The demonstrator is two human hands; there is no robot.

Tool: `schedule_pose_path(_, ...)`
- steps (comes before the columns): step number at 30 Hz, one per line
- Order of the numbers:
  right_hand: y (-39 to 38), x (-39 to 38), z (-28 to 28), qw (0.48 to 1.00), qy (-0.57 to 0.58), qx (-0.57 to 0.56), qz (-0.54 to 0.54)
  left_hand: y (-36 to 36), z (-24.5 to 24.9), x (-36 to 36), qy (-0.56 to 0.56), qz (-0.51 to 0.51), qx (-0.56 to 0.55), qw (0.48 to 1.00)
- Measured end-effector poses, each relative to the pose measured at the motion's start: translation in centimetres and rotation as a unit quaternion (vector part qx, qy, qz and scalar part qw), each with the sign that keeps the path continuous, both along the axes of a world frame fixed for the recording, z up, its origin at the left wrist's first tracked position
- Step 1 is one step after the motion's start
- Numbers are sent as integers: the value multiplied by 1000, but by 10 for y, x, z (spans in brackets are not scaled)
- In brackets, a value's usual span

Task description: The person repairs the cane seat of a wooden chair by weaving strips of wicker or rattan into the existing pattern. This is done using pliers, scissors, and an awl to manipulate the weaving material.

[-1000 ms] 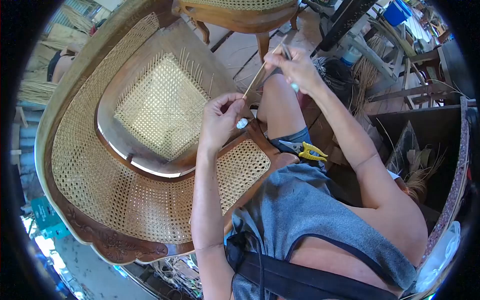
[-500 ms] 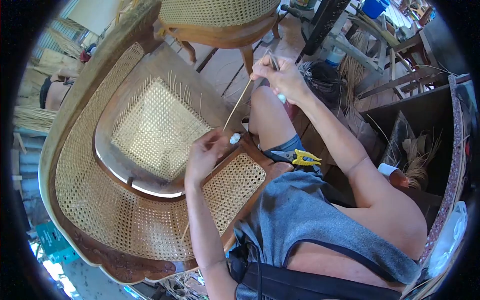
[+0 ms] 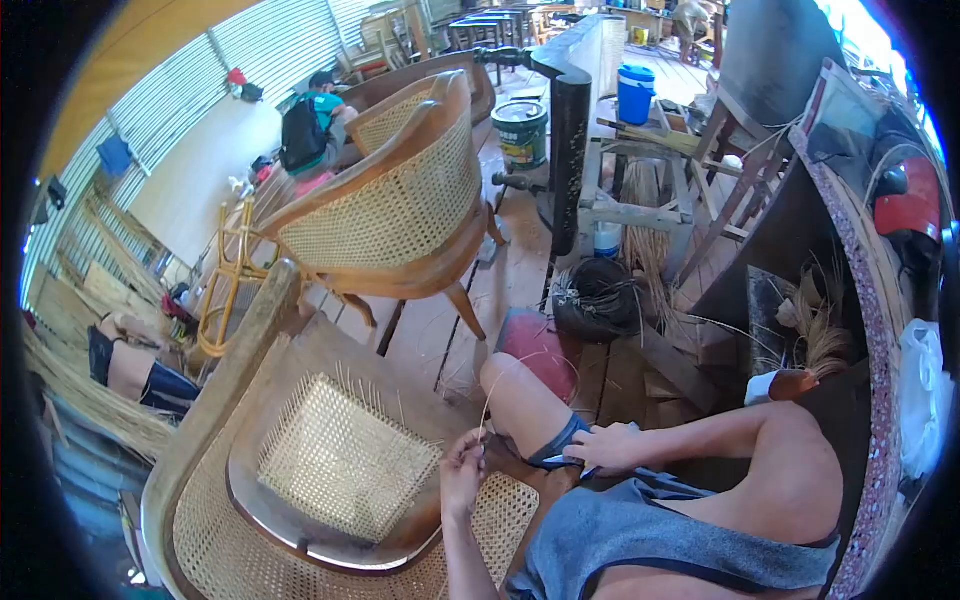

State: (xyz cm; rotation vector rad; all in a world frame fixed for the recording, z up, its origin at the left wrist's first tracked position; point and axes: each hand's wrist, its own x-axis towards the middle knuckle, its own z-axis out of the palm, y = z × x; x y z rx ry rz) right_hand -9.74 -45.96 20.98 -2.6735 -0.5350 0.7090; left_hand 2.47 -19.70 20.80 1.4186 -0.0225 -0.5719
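Observation:
My left hand is raised over the chair's near side, fingers pinched on a thin cane strand that curves upward. My right hand rests low against the shorts at my thigh, fingers curled around something I cannot make out. Before me stands a wooden chair frame with cane mesh in its curved back. A woven cane panel, loose strand ends sticking up along its edges, sits in the wooden seat frame. Another cane panel lies just below my left hand.
A second cane-backed chair stands ahead. Beyond it a person in a green shirt sits with a black backpack. A dark coil of strands, a red rounded object and a paint bucket are on the plank floor.
The view has tilted up toward the workshop. My right hand has come down from above my knee to my lap, and its tool is out of sight. My left hand still pinches the strand.

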Motion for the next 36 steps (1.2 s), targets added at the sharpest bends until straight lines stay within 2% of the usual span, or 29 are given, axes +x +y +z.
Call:
schedule_pose_path(2, -4, -2, -11, 999, -9, 10, -33, -3, -6, -8, 7, -1, -14, 1000)
schedule_pose_path(5, -11, -1, -5, 998, -41, 40, -11, -3, -9, -14, -6, 28, -20, 999)
schedule_pose_path(8, -17, 4, -5, 996, -13, 87, 3, -1, 8, -20, 20, 54, -44, 997)
schedule_pose_path(10, -24, 8, -24, 985, 17, 172, 2, 2, 10, -23, 13, 64, -38, 997)
schedule_pose_path(11, -29, 13, -33, 985, 17, 174, 1, 3, 10, -25, 10, 74, -33, 997)
schedule_pose_path(12, -40, 21, -40, 927, 194, 305, -99, 1, 13, -23, 14, 73, -31, 997)
schedule_pose_path(13, -47, 23, -43, 808, 368, 417, -193, 0, 17, -21, -9, 63, -22, 998)
schedule_pose_path(14, -49, 30, -27, 758, 375, 484, -224, 5, 19, -27, -17, 60, -2, 998)
schedule_pose_path(15, -46, 29, -15, 679, 403, 562, -248, 7, 18, -29, -32, 70, -11, 997)
schedule_pose_path(16, -43, 29, -4, 588, 431, 631, -264, 4, 41, -36, -20, 68, 30, 997)
schedule_pose_path(17, -32, 25, 20, 551, 485, 609, -299, 2, 43, -37, -57, 59, 19, 996)
schedule_pose_path(18, -17, 20, 12, 611, 490, 561, -269, -3, 40, -40, -6, 96, 17, 995)
schedule_pose_path(19, -14, 25, 10, 680, 476, 507, -234, -12, 36, -36, 2, 101, 17, 995)
schedule_pose_path(20, -2, 23, 11, 724, 442, 493, -191, -11, 34, -39, -12, 80, 45, 996)
schedule_pose_path(21, 11, 19, 5, 714, 457, 496, -189, -6, 33, -45, -25, 56, 74, 995)
schedule_pose_path(23, 20, 25, -4, 790, 350, 479, -155, -8, 24, -44, -21, 67, 87, 994)
schedule_pose_path(24, 23, 33, 18, 800, 371, 427, -200, -7, 22, -41, -8, 79, 98, 992)
schedule_pose_path(25, 22, 35, 14, 805, 348, 430, -215, -10, 19, -38, 2, 94, 105, 990)
schedule_pose_path(26, 19, 38, 15, 831, 325, 402, -204, -16, 17, -36, -49, 103, 161, 980)
schedule_pose_path(27, 17, 44, 16, 856, 301, 376, -190, -22, 18, -35, -47, 99, 166, 980)
schedule_pose_path(28, 13, 49, 13, 921, 171, 333, -112, -29, 18, -34, -52, 88, 153, 983)
schedule_pose_path(29, 10, 52, 12, 919, 179, 335, -105, -35, 19, -34, -57, 75, 139, 986)
schedule_pose_path(31, 6, 61, 23, 927, 125, 341, -88, -41, 22, -25, -56, 70, 143, 986)
schedule_pose_path(32, 3, 65, 39, 925, 147, 335, -98, -43, 23, -24, -58, 57, 144, 986)
schedule_pose_path(35, -7, 71, 27, 953, 127, 262, -82, -40, 32, -17, -11, 22, 178, 984)
schedule_pose_path(36, -9, 70, 21, 950, 94, 288, -72, -40, 29, -17, -9, 25, 153, 988)
